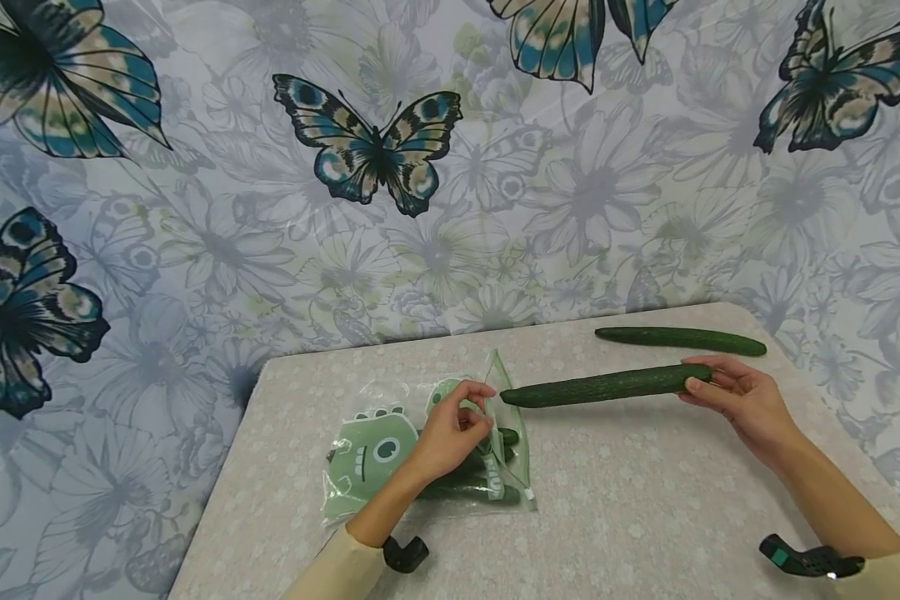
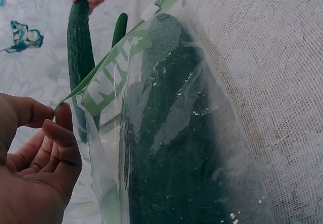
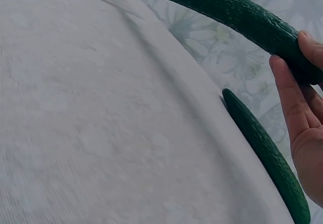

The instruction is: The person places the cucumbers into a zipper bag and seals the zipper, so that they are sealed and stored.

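Note:
My right hand (image 1: pixel 746 408) grips a long dark green cucumber (image 1: pixel 607 387) by one end, holding it above the table. The cucumber's far tip points left, close to the mouth of a clear zip bag (image 1: pixel 523 450) with a green cartoon print. My left hand (image 1: pixel 453 429) pinches the bag's upper edge between thumb and finger, as the left wrist view shows. Inside the bag lies at least one cucumber (image 2: pixel 171 133), seen through the plastic. A further cucumber (image 1: pixel 682 339) rests on the table behind my right hand.
The table (image 1: pixel 630 517) wears a pale patterned cloth. Its back edge runs along a wall covering (image 1: pixel 540 250) with flowers and butterflies. Dark straps (image 1: pixel 810 557) are on both wrists.

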The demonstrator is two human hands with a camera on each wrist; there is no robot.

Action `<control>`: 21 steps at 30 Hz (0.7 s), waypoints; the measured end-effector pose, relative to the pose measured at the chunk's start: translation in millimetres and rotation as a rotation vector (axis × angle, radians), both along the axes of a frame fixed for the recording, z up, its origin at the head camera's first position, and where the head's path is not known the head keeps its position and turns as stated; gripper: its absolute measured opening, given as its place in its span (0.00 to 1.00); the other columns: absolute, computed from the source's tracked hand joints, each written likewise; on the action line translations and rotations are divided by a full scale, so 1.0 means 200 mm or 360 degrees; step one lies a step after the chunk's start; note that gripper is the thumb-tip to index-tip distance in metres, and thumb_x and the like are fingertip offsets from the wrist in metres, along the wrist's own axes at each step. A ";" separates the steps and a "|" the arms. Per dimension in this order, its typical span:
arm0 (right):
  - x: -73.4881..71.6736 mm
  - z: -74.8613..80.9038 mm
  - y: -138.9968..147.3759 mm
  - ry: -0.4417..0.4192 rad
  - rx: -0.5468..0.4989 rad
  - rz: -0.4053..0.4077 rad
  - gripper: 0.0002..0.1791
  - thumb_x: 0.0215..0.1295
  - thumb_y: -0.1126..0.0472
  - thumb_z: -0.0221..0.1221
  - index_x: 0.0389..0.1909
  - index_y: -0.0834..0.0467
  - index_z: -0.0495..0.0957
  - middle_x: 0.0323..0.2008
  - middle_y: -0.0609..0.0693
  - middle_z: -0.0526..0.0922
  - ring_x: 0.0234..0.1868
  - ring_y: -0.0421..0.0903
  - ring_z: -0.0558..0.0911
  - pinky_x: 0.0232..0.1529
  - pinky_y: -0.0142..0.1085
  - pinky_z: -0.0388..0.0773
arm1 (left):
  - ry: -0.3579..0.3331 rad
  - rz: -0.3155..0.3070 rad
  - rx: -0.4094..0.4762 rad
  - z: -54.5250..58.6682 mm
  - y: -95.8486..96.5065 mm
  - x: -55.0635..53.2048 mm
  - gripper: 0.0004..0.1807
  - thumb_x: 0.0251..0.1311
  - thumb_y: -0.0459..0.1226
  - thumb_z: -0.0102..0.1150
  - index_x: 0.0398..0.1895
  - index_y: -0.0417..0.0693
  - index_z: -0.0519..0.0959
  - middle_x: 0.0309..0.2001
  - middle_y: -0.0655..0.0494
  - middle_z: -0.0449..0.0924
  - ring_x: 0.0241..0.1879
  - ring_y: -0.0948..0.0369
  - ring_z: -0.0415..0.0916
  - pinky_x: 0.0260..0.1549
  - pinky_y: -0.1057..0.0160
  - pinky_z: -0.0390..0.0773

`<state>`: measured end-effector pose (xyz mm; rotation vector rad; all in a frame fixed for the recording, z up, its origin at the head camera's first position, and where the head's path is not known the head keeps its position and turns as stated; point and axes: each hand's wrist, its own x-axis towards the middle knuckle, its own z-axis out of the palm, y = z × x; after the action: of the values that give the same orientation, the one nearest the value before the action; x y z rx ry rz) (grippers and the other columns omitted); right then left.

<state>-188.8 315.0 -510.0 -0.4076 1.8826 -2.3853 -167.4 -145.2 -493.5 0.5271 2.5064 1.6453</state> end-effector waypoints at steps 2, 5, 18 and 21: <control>-0.01 -0.01 -0.04 -0.0009 0.0027 0.0023 0.22 0.75 0.79 0.56 0.64 0.62 0.82 0.48 0.45 0.93 0.46 0.41 0.93 0.50 0.38 0.89 | 0.0004 -0.0010 -0.0003 0.00 0.00 0.00 0.19 0.73 0.31 0.62 0.65 0.49 0.78 0.52 0.44 0.77 0.30 0.65 0.79 0.31 0.70 0.75; -0.03 -0.03 -0.10 -0.0029 0.0082 0.0046 0.21 0.75 0.77 0.58 0.65 0.61 0.82 0.47 0.44 0.93 0.45 0.41 0.94 0.51 0.39 0.89 | 0.0009 -0.0020 -0.0003 0.00 0.00 0.00 0.20 0.73 0.32 0.61 0.66 0.44 0.77 0.51 0.46 0.77 0.31 0.65 0.80 0.31 0.69 0.75; -0.07 -0.12 -0.31 -0.0053 0.0052 0.0105 0.20 0.75 0.74 0.61 0.65 0.65 0.80 0.47 0.44 0.92 0.46 0.41 0.93 0.51 0.38 0.89 | 0.0025 -0.0002 0.0013 -0.01 -0.01 0.00 0.20 0.71 0.30 0.62 0.64 0.43 0.78 0.49 0.44 0.76 0.32 0.65 0.80 0.30 0.70 0.76; -0.07 -0.13 -0.32 -0.0061 0.0061 0.0089 0.19 0.75 0.73 0.62 0.65 0.65 0.80 0.47 0.44 0.92 0.46 0.40 0.93 0.51 0.38 0.89 | 0.0039 0.0009 0.0018 -0.01 -0.02 0.00 0.20 0.71 0.30 0.62 0.65 0.42 0.78 0.49 0.45 0.76 0.32 0.65 0.80 0.30 0.70 0.75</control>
<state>-203.6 251.3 -535.9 -0.4030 1.8722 -2.3012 -167.3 -148.4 -494.7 0.5447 2.5194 1.6662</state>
